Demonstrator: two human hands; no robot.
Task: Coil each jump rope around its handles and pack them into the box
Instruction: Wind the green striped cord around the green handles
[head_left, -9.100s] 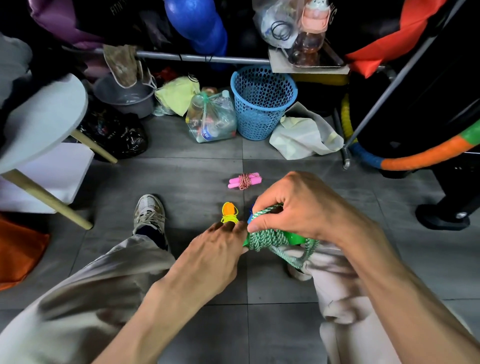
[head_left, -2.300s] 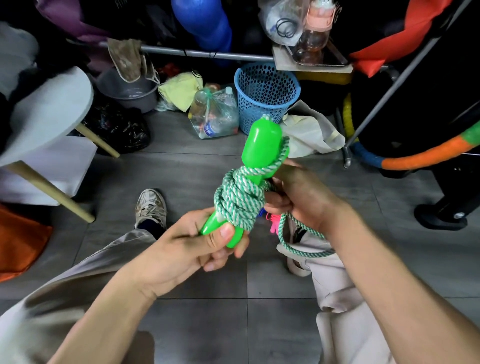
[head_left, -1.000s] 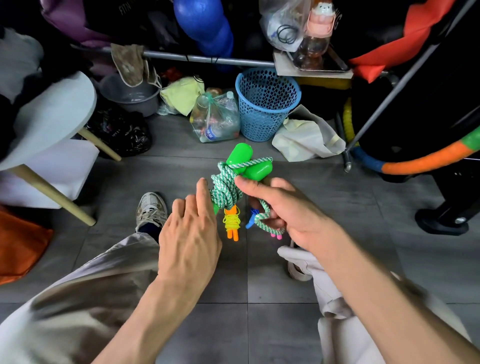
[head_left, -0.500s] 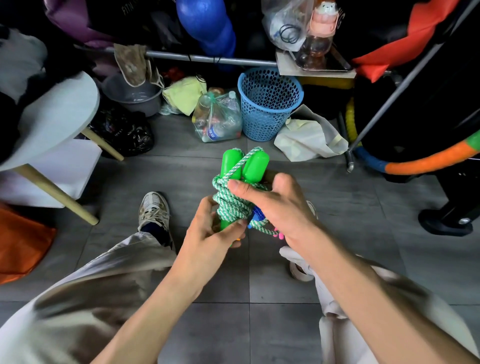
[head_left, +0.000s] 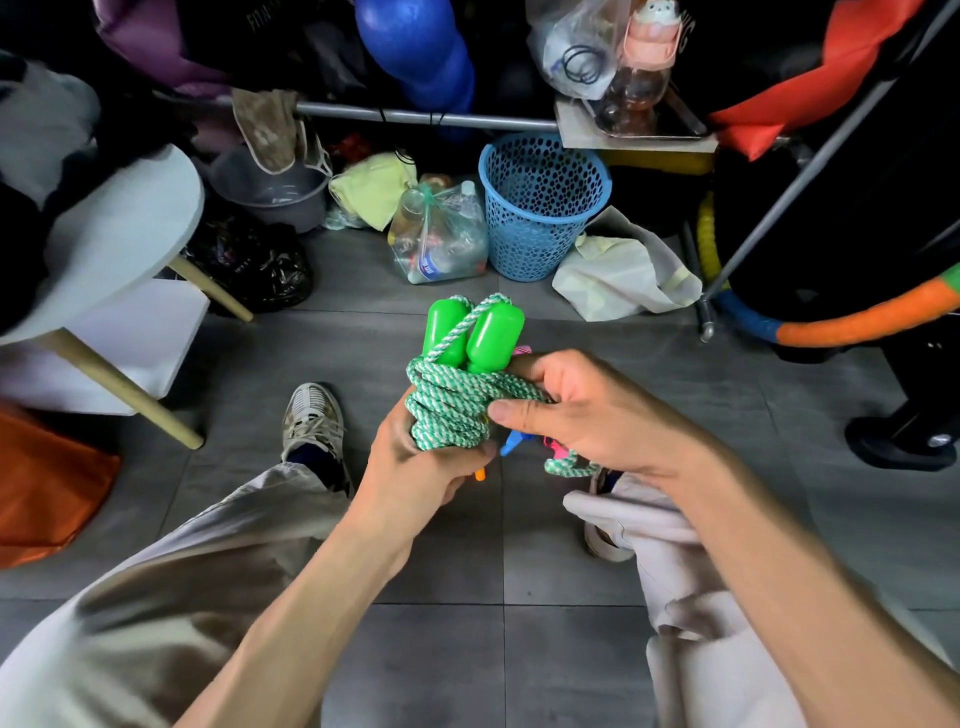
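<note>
Hands meet at the centre of the view, both closed on one jump rope. The left hand (head_left: 415, 467) grips the lower ends of the two green handles (head_left: 475, 332) and the bottom of the green-and-white cord (head_left: 452, 410) wound round them; the handles stand side by side, tops up. The right hand (head_left: 587, 410) pinches the upper turns with thumb and fingers, and a short loose tail of cord (head_left: 569, 467) hangs under its palm.

This rope looks light, its plastic handles hard and smooth, its braided cord soft and limp. Such a coil probably loosens once released, so the sound hold is across the wraps, squeezing them onto the handles, with the tail tucked under a turn. Bare handle tops would likely slip.

Behind the hands, on the grey tiled floor (head_left: 363, 291), slivers of other ropes show: something blue (head_left: 511, 442), pink (head_left: 555, 448) and orange (head_left: 480, 473), mostly hidden.

No box is in view, so where the ropes go cannot be told. Further off, a blue perforated basket (head_left: 543, 208) stands upright, its inside seemingly bare. Beside it a tied clear bag (head_left: 439, 234) holds plastic bottles, and a grey tub (head_left: 280, 195) sits under a hanging cloth, its contents unclear. A white round table (head_left: 135, 218) edges in at the left.
</note>
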